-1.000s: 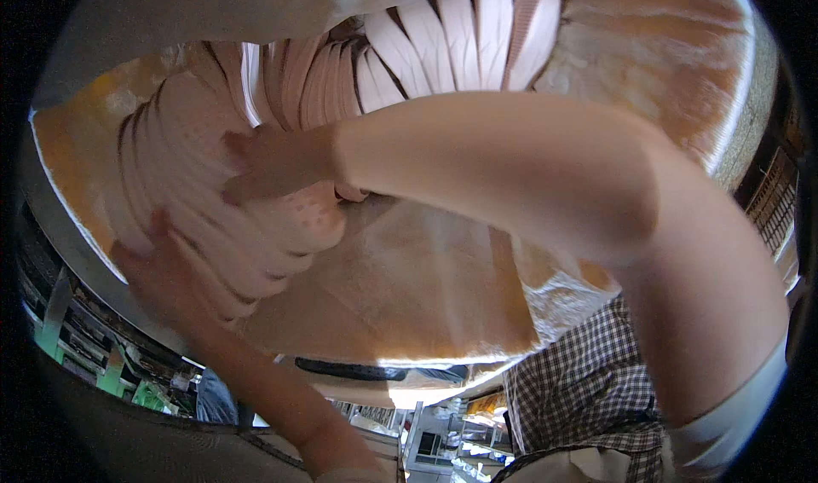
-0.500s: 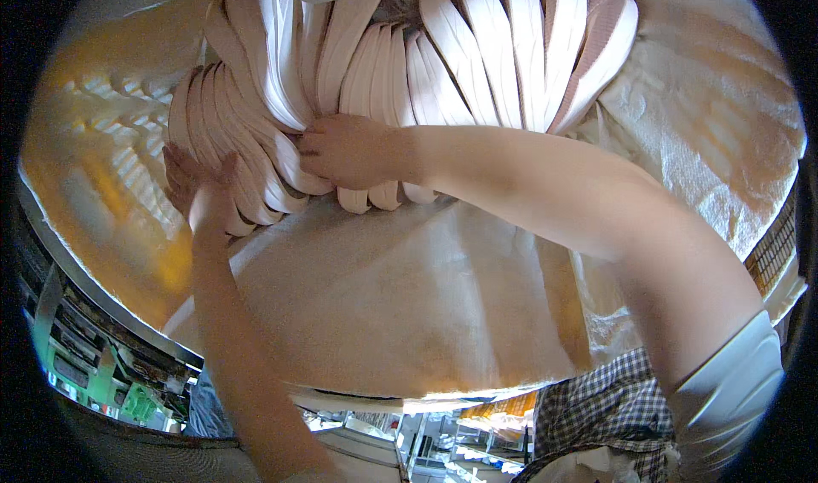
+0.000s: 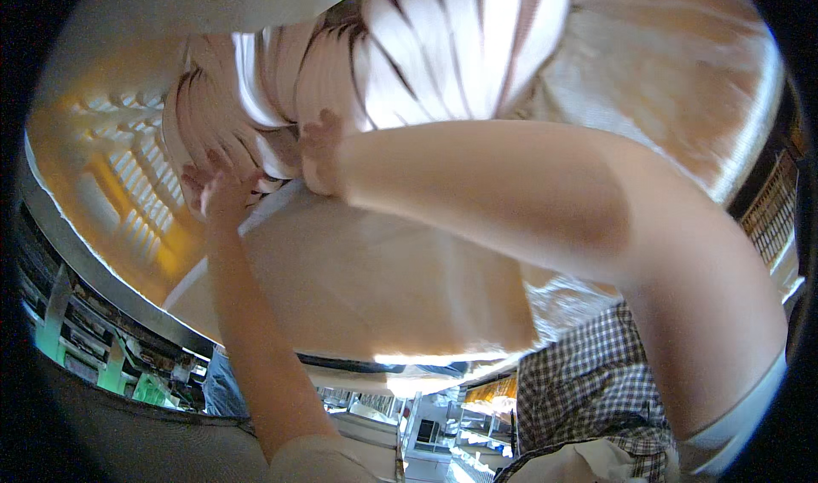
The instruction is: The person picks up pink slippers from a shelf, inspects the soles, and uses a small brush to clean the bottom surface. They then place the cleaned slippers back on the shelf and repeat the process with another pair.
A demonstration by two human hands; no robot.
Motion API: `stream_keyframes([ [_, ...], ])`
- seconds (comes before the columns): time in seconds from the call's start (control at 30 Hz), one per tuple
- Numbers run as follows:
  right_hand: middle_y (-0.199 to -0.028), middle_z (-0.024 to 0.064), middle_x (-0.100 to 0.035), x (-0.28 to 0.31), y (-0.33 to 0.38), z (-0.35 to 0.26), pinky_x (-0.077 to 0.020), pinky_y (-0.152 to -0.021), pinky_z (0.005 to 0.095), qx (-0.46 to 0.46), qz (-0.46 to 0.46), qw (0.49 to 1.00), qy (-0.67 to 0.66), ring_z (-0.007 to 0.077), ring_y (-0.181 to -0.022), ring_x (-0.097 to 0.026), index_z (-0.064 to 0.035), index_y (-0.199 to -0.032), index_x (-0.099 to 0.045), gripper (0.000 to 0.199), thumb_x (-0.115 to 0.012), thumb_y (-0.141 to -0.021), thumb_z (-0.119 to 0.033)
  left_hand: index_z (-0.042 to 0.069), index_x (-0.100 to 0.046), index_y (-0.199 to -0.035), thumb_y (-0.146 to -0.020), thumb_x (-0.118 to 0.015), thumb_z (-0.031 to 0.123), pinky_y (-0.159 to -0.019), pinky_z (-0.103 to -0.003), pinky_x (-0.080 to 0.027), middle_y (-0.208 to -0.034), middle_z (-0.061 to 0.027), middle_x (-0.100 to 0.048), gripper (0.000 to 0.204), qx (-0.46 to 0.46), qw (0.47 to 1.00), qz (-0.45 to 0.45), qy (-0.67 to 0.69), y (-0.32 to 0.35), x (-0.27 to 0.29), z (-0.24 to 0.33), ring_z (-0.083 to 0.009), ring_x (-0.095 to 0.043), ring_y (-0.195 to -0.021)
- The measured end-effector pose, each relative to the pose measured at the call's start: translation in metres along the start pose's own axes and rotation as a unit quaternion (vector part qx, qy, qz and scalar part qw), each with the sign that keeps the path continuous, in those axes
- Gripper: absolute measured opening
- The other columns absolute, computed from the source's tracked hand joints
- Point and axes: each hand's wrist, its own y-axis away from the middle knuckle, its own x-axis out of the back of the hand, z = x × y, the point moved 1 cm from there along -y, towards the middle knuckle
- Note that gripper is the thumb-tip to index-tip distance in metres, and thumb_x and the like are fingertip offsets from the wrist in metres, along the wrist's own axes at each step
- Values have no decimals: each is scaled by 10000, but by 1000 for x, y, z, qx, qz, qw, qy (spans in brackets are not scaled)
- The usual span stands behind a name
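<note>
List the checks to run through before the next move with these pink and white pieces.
1. Bare left hand at the row's left end: ok, fingers spread.
2. Bare right hand firmly gripping: cannot tell, blurred.
3. Flat, layered, pale pink and white pieces evenly aligned: not ok, they lean at differing angles.
4. Near ends at right visible: not ok, the bare right forearm crosses in front.
5. Cream sheet covering the yellow slotted plastic at left: cannot tell whether it's bare or under film.
</note>
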Motion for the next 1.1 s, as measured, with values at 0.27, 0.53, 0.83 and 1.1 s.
stream_keyframes([
  [0.27,-911,31,-612,71,239,-81,-373,-834,413,83,89,985,-121,216,-897,-559,-158,-870,-680,130,-612,-761,-181,-13,-286,-1402,-862,-627,372,-1110,-497,-213,-1442,-262,-278,746,43,877,290,380,144,101,81,-408,-274,-1337],
  [0.53,-1034,81,-649,66,504,-133,-461,-774,468,116,-150,963,-191,270,-949,-626,-127,-1021,-640,210,-577,-840,-213,-5,-182,-1427,-742,-599,-75,-1094,-455,-255,-1437,-200,-237,805,-79,754,260,598,441,330,187,-347,-295,-1312],
  [0.83,-1162,125,-606,153,588,-154,-463,-869,490,-118,-226,950,-180,302,-1063,-594,-147,-1139,-613,376,-550,-852,-383,118,-345,-1377,-694,-721,-43,-860,-518,-505,-1238,-263,-500,796,-408,486,324,701,561,530,-5,-434,-592,-1037],
  [1.1,-1077,161,-615,229,539,-126,-493,-844,434,-318,-145,930,-117,333,-1050,-582,-73,-1100,-606,374,-589,-802,-299,101,-249,-1392,-860,-586,64,-753,-370,-529,-1291,-164,-437,631,60,399,529,747,539,455,-292,-286,-607,-981],
])
